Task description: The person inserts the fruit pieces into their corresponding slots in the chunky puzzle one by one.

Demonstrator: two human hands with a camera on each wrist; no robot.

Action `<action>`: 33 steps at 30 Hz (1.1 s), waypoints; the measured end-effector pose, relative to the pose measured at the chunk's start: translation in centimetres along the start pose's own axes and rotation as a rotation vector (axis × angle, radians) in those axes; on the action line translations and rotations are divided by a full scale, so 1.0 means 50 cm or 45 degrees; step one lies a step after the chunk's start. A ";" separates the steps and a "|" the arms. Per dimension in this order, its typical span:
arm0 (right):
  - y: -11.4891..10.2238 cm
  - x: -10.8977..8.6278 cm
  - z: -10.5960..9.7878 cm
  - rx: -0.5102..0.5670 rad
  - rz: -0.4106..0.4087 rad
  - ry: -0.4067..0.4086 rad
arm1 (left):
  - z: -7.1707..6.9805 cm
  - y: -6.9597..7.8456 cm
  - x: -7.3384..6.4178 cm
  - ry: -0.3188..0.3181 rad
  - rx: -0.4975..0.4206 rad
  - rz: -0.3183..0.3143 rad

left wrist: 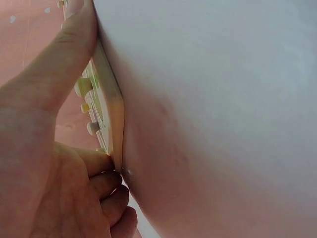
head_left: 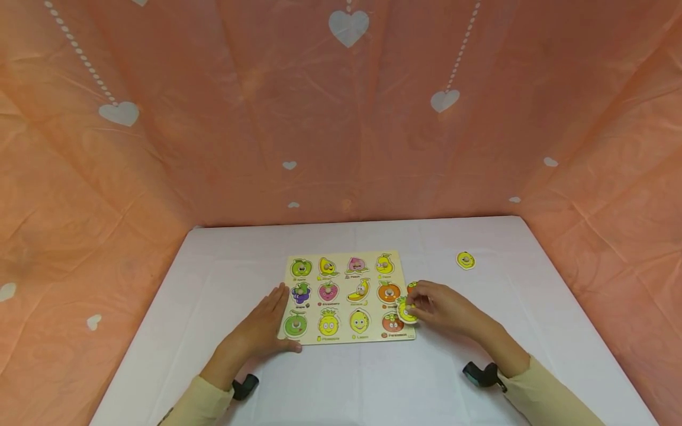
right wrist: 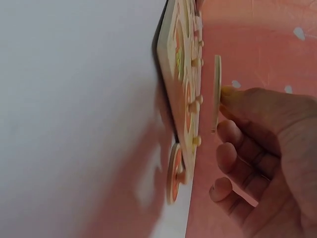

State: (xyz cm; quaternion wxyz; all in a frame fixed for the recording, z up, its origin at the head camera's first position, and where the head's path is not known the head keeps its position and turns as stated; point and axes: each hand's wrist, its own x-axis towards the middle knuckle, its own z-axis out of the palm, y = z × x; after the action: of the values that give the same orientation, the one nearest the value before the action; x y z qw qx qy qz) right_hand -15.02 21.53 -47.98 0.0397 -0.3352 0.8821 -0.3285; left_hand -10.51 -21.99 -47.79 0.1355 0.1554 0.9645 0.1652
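Note:
A wooden fruit puzzle board (head_left: 345, 277) lies on the white table, with knobbed fruit pieces in many recesses. My left hand (head_left: 264, 322) rests at its near left corner, fingers along the left edge, thumb at the front edge. In my right hand (head_left: 444, 307) a yellow-green puzzle piece, apparently the pineapple (head_left: 406, 311), is pinched by its knob. It hovers over the board's right edge; the right wrist view shows this thin piece (right wrist: 217, 94) apart from the board. An orange-red fruit piece (right wrist: 173, 173) lies against the board's side, partly hidden by my right hand in the head view.
A yellow lemon-like piece (head_left: 466, 260) lies on the table, right of and beyond the board. The pineapple recess (head_left: 328, 323) and lemon recess (head_left: 359, 321) show printed faces without knobs. Pink-orange cloth (head_left: 346, 177) with white hearts hangs at the back and sides.

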 end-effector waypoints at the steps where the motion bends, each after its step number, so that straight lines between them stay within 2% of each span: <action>1: -0.003 0.005 0.001 -0.005 0.000 0.004 | 0.000 0.000 0.000 0.001 0.000 0.000; 14: -0.040 0.055 0.027 -0.036 -0.002 0.097 | 0.001 0.000 0.001 0.005 -0.004 0.013; 25: -0.077 0.094 0.052 -0.069 0.045 0.056 | 0.000 0.002 0.001 0.005 -0.005 0.010; 33: -0.101 0.119 0.072 -0.085 -0.034 0.041 | 0.002 -0.001 0.002 0.009 -0.001 0.012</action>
State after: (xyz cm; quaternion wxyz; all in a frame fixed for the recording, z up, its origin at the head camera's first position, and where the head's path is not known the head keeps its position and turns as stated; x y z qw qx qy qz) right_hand -15.74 13.03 -46.85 0.0098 -0.3426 0.8887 -0.3046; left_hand -10.58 -21.96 -47.92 0.1314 0.1595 0.9641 0.1668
